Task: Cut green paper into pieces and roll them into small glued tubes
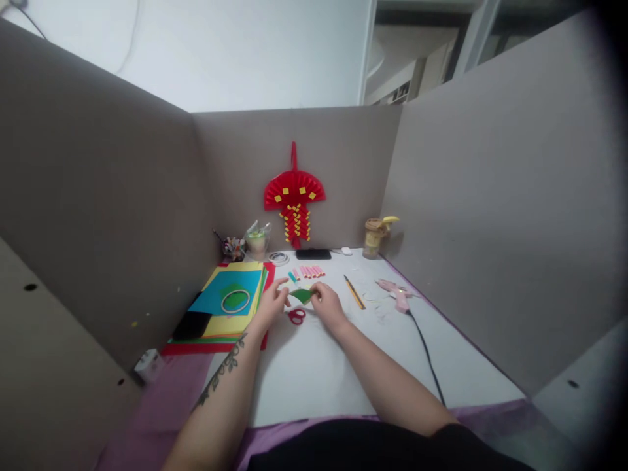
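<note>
Between my hands, above the middle of the white table, is a small piece of green paper with a curved edge. My left hand pinches its left end, and my right hand grips the right end between thumb and fingers. Just below the paper lie scissors with red handles, their blades mostly hidden near my left hand. Behind the paper, several small pink rolls stand in a row beside a teal piece.
Stacked coloured paper lies left, with a ring on top. To the right are a yellow craft knife and a pink glue gun with a black cord. A phone, a cup and a red paper decoration are at the back.
</note>
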Tool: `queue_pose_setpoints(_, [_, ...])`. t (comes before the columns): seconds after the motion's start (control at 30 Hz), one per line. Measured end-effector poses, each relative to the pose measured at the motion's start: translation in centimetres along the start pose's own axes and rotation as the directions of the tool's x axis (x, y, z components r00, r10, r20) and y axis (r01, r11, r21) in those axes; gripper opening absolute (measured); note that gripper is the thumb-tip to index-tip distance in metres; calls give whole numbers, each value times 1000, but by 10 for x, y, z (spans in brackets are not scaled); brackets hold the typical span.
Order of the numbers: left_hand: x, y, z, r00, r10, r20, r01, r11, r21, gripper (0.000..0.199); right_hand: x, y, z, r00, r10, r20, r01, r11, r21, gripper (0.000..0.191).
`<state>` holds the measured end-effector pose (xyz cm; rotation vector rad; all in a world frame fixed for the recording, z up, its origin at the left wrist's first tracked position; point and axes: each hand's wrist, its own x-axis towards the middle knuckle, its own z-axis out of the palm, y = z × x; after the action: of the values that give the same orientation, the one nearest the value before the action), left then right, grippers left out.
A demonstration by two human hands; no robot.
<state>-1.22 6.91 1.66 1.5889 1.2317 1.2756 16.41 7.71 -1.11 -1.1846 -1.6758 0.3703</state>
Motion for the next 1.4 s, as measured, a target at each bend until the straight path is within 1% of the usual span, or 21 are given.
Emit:
queue_pose_setpoints(0.07, [-6,2,8,986,-35,165,45,997,-58,48,-1,1,1,997,-78,17,79,994,-70,18])
queue_pose_setpoints(0.1, [-7,2,12,980,-38,193,50,997,-61,44,-2,2,2,995,-98,30,100,992,-80,18])
queue_pose_setpoints(0.13, [-8,0,15,981,-33,189,44,998,-54,37,-3,3,3,993,-107,40,110,991,-74,19])
queue_pose_setpoints(0.23, [-4,-4,13,997,-32,72,33,999,-18,27,-4,7,4,997,-72,36,72,997,-2,20])
queue_pose_setpoints(0.33, [5,-5,1,996,-55,-65,52,998,-47,30,3,15,9,998,52,-42,-50,998,49,21])
queue_pose_setpoints(0.4, [11,-5,-9,984,-65,-166,48,993,-106,36,14,20,17,989,138,-62,-137,990,8,19])
queue_pose_setpoints(0.47, [14,-5,-15,964,-57,-258,16,987,-158,37,29,23,30,976,217,7,-215,972,-96,16])
queue_pose_setpoints(0.53, [16,-5,-18,950,-46,-309,-13,982,-186,31,47,24,46,950,302,80,-281,939,-200,16])
queue_pose_setpoints(0.6, [15,-6,-18,939,-58,-338,-14,978,-207,33,62,23,62,928,365,76,-330,899,-286,23])
queue_pose_setpoints(0.67, [14,-6,-17,931,-75,-357,-7,975,-221,46,71,22,74,909,412,61,-373,870,-323,22])
queue_pose_setpoints(0.73, [13,-7,-17,924,-86,-372,-2,973,-230,58,75,22,80,895,441,63,-402,860,-315,13])
queue_pose_setpoints(0.8, [15,-9,-17,923,-110,-369,15,968,-249,56,74,22,81,888,453,74,-417,864,-283,8])
queue_pose_setpoints(0.93, [20,-16,-17,916,-209,-343,77,930,-359,31,62,20,67,900,426,98,-411,901,-139,11])
queue_pose_setpoints(1.03, [21,-19,-15,911,-258,-322,108,902,-418,24,46,13,48,918,383,105,-393,915,94,13])
queue_pose_setpoints(1.07, [20,-18,-14,911,-269,-312,119,897,-427,23,39,9,41,924,367,108,-383,884,268,16])
queue_pose_setpoints(1.1, [19,-17,-13,913,-280,-295,132,890,-436,24,32,6,33,931,346,115,-361,830,426,19])
queue_pose_setpoints(1.13, [17,-16,-11,918,-292,-269,149,881,-448,25,26,2,27,940,314,132,-335,774,537,23])
queue_pose_setpoints(1.17, [16,-14,-9,925,-302,-229,170,870,-463,26,19,-2,21,947,279,160,-318,732,603,25])
queue_pose_setpoints(1.2, [14,-12,-7,933,-312,-180,193,855,-482,26,13,-6,16,951,244,190,-309,714,628,26])
queue_pose_setpoints(1.27, [11,-7,-3,939,-333,-85,242,817,-524,24,5,-11,10,951,200,234,-305,716,628,25])
queue_pose_setpoints(1.4, [6,0,6,924,-382,32,329,747,-578,18,3,-11,9,949,211,235,-313,728,610,23])
